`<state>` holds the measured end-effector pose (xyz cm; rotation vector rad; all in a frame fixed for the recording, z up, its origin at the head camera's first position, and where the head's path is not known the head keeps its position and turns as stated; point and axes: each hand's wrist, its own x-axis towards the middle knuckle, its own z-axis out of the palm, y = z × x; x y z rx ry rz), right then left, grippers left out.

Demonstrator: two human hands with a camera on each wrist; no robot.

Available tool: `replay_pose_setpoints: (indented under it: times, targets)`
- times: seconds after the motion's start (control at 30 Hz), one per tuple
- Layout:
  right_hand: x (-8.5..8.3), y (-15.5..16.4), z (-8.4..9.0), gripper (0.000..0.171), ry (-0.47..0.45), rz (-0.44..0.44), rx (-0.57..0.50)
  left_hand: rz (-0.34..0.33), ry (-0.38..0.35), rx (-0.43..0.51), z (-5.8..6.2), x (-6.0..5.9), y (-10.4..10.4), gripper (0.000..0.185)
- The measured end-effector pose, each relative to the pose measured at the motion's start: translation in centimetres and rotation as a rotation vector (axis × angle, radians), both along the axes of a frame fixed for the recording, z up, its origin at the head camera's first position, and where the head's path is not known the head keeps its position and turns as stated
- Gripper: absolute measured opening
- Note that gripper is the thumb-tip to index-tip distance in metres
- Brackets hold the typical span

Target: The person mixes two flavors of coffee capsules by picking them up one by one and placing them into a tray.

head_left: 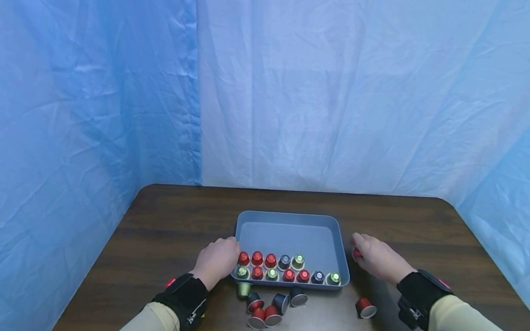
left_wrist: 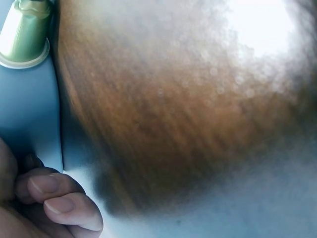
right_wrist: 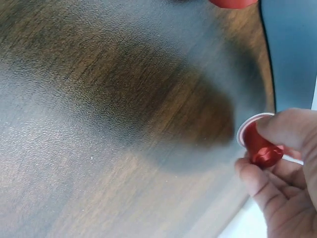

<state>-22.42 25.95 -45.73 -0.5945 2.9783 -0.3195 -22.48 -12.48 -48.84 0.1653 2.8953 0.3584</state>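
My right hand (head_left: pixel 380 258) pinches a red coffee capsule (right_wrist: pixel 260 141) between thumb and fingers, just outside the tray's right side. The capsule's silver rim faces up and left in the right wrist view. At the left edge of the blue-grey tray (head_left: pixel 292 236), my left hand (head_left: pixel 217 261) grips the rim with curled fingers (left_wrist: pixel 74 210). Upside-down capsules stand along the tray's front in two rows: red, dark blue and green, among them a green capsule (head_left: pixel 242 272) at the front left corner and another green capsule (head_left: pixel 298 261) ending the second row.
In front of the tray lie several loose capsules: a green capsule (head_left: pixel 243 290), dark capsules (head_left: pixel 298 297) and red capsules (head_left: pixel 257 318). One red capsule (head_left: pixel 364 306) lies apart at the right. Blue sheets (head_left: pixel 324 86) hang behind and beside the wooden table (head_left: pixel 185 216).
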Motion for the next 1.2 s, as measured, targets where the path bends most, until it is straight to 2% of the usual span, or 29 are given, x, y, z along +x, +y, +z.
replay_pose_setpoints:
  times: [0.27, 0.63, 0.77, 0.97, 1.2]
  targets:
    - [0.0, 0.0, 0.2, 0.024, 0.009, -0.002, 0.025, -0.007, -0.002, -0.008, -0.1, 0.0, 0.0, 0.024]
    - [0.1, 0.1, 1.4, 0.016, 0.035, 0.061, 0.043, -0.015, 0.004, -0.017, -0.2, -0.1, -0.1, 0.024]
    - [0.1, 0.3, 2.4, 0.017, 0.039, 0.092, 0.005, -0.017, 0.002, -0.024, -0.4, -0.2, 0.0, 0.024]
    - [0.1, 0.2, 4.6, 0.019, 0.118, 0.134, -0.035, 0.008, -0.007, 0.007, -0.4, -0.2, 0.0, 0.025]
    - [0.5, -1.3, 6.4, 0.02, 0.156, 0.144, -0.06, 0.027, -0.017, 0.03, -0.3, -0.1, 0.0, 0.025]
